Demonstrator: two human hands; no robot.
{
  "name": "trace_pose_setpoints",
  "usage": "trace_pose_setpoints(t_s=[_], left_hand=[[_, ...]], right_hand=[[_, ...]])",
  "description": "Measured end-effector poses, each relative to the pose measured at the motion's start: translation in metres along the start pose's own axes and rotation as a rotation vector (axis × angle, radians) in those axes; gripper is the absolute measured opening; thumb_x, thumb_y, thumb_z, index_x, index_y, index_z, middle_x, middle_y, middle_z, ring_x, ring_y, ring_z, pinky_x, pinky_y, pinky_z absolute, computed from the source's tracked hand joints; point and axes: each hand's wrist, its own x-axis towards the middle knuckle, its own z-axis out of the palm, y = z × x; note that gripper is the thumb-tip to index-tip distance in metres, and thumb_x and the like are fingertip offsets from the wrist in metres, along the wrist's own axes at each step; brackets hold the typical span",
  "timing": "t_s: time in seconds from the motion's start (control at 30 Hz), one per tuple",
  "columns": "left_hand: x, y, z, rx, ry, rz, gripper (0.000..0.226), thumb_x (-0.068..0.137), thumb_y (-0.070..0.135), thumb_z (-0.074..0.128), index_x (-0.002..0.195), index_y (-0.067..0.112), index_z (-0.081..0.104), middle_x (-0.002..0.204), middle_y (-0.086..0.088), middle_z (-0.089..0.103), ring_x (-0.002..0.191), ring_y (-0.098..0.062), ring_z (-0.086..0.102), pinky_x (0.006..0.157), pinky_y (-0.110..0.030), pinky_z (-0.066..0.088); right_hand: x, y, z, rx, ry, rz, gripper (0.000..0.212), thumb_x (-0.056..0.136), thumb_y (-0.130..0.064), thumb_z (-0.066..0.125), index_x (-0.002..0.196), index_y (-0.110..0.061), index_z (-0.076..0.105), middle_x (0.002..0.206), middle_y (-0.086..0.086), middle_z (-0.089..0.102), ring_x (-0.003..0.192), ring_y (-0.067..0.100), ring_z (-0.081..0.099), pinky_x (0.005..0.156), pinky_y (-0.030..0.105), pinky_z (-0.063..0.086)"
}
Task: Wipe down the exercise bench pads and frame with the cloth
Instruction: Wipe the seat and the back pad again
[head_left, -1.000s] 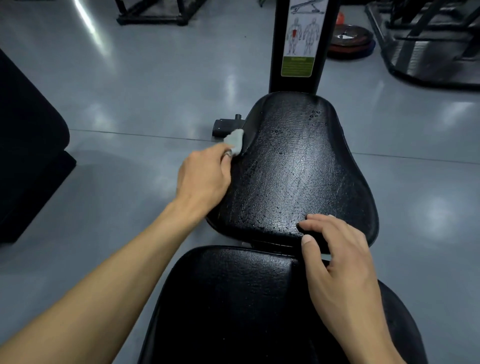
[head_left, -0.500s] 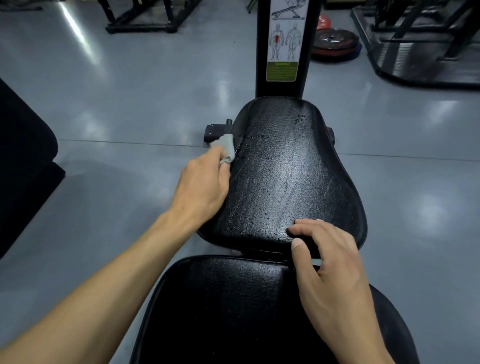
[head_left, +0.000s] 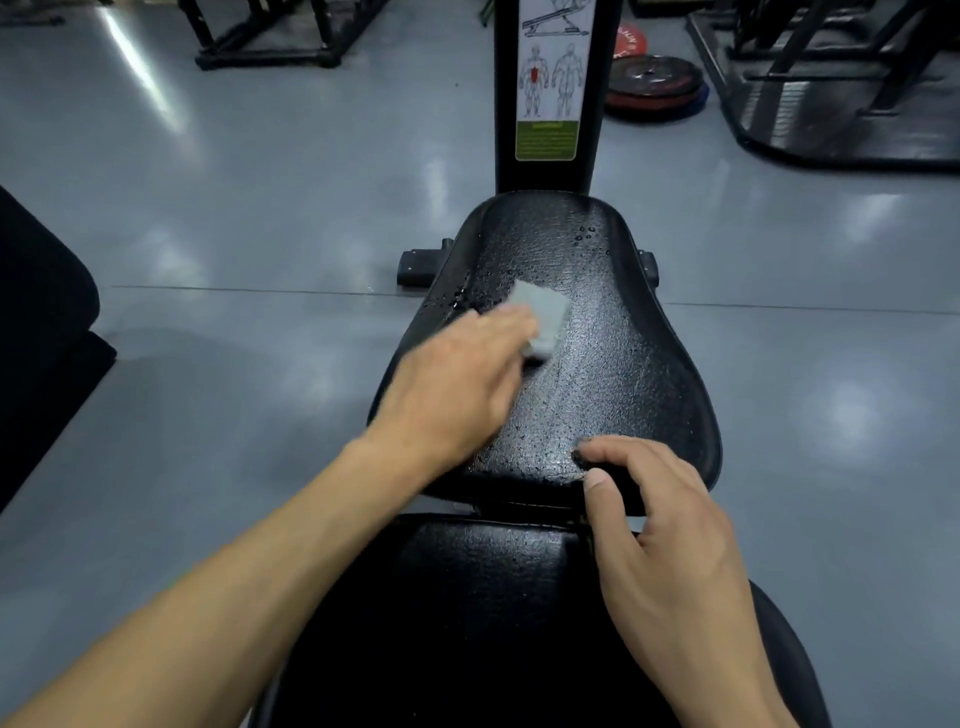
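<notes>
Cloth (head_left: 540, 317) under left hand (head_left: 457, 384) on seat pad (head_left: 613, 374)

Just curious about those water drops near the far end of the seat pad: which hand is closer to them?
Left. The left hand presses the cloth just short of the drops; the right hand grips the seat pad at its near edge.
</notes>
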Motion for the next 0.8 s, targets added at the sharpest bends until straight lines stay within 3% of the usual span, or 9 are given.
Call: trace_pose_setpoints(t_s=[0.13, 0.2, 0.27, 0.37, 0.43, 0.5, 0.6, 0.7, 0.8], left_hand=[[0.017, -0.023, -0.009, 0.005, 0.088, -0.354, 0.03, 0.099, 0.017, 0.051, 0.127, 0.019, 0.063, 0.134, -0.011, 0.066, 0.117, -0.036, 0.064, 0.095, -0.046, 0.051], [0.015, -0.005, -0.001, -0.014, 0.096, -0.223, 0.034, 0.095, 0.012, 0.054, 0.127, 0.013, 0.065, 0.135, -0.017, 0.065, 0.123, -0.036, 0.062, 0.104, -0.047, 0.05], [0.006, 0.015, 0.01, -0.023, 0.02, 0.042, 0.039, 0.092, 0.007, 0.058, 0.13, 0.002, 0.065, 0.142, -0.02, 0.06, 0.132, -0.035, 0.057, 0.114, -0.049, 0.043], [0.007, 0.005, 0.01, -0.004, -0.039, 0.151, 0.041, 0.093, 0.01, 0.053, 0.132, 0.005, 0.065, 0.144, -0.016, 0.059, 0.134, -0.03, 0.056, 0.117, -0.048, 0.039], [0.017, -0.017, 0.006, -0.064, 0.058, -0.051, 0.04, 0.095, 0.012, 0.049, 0.13, 0.007, 0.067, 0.144, -0.014, 0.059, 0.135, -0.027, 0.056, 0.12, -0.04, 0.035], [0.028, -0.03, 0.001, -0.111, 0.123, -0.27, 0.037, 0.098, 0.01, 0.052, 0.132, 0.009, 0.067, 0.147, -0.012, 0.057, 0.138, -0.024, 0.053, 0.122, -0.029, 0.028], [0.025, -0.008, 0.004, -0.131, 0.086, -0.191, 0.036, 0.097, 0.009, 0.054, 0.13, 0.006, 0.067, 0.147, -0.014, 0.056, 0.139, -0.026, 0.052, 0.123, -0.038, 0.03], [0.005, 0.009, 0.009, -0.102, -0.031, 0.112, 0.041, 0.097, 0.017, 0.05, 0.133, 0.005, 0.065, 0.148, -0.012, 0.056, 0.14, -0.024, 0.051, 0.122, -0.043, 0.033], [0.009, -0.013, 0.002, -0.135, 0.043, -0.009, 0.039, 0.098, 0.02, 0.049, 0.131, 0.011, 0.068, 0.146, -0.006, 0.058, 0.139, -0.017, 0.051, 0.121, -0.041, 0.034]], right_hand=[[0.003, 0.007, -0.005, -0.061, -0.012, 0.024, 0.029, 0.099, -0.025, 0.058, 0.125, -0.027, 0.068, 0.14, -0.015, 0.056, 0.139, 0.004, 0.043, 0.116, 0.018, 0.027], [0.006, 0.009, -0.006, -0.081, -0.034, 0.054, 0.038, 0.099, -0.028, 0.055, 0.136, -0.026, 0.062, 0.152, -0.014, 0.046, 0.148, 0.001, 0.029, 0.124, 0.032, 0.023], [0.008, 0.01, -0.007, -0.09, -0.055, 0.081, 0.043, 0.099, -0.031, 0.052, 0.142, -0.028, 0.058, 0.157, -0.016, 0.04, 0.15, -0.004, 0.02, 0.124, 0.038, 0.025], [0.008, 0.008, -0.009, -0.082, -0.074, 0.091, 0.044, 0.098, -0.036, 0.05, 0.141, -0.032, 0.058, 0.157, -0.022, 0.037, 0.149, -0.01, 0.016, 0.122, 0.022, 0.024], [0.008, 0.007, -0.01, -0.083, -0.086, 0.084, 0.043, 0.098, -0.037, 0.05, 0.139, -0.032, 0.059, 0.156, -0.023, 0.037, 0.149, -0.01, 0.016, 0.111, 0.0, 0.012], [0.008, 0.008, -0.009, -0.081, -0.087, 0.083, 0.041, 0.097, -0.038, 0.05, 0.136, -0.031, 0.062, 0.157, -0.021, 0.038, 0.149, -0.008, 0.018, 0.107, -0.003, 0.008], [0.008, 0.009, -0.006, -0.067, -0.068, 0.077, 0.038, 0.097, -0.036, 0.051, 0.132, -0.031, 0.064, 0.158, -0.018, 0.039, 0.15, -0.006, 0.019, 0.121, 0.023, 0.025], [0.008, 0.009, -0.006, -0.04, -0.054, 0.094, 0.039, 0.095, -0.039, 0.051, 0.131, -0.03, 0.065, 0.156, -0.019, 0.041, 0.149, -0.004, 0.021, 0.111, 0.046, 0.045], [0.008, 0.01, -0.005, -0.033, -0.053, 0.094, 0.039, 0.095, -0.038, 0.051, 0.13, -0.029, 0.066, 0.155, -0.02, 0.041, 0.149, -0.006, 0.021, 0.105, 0.05, 0.048]])
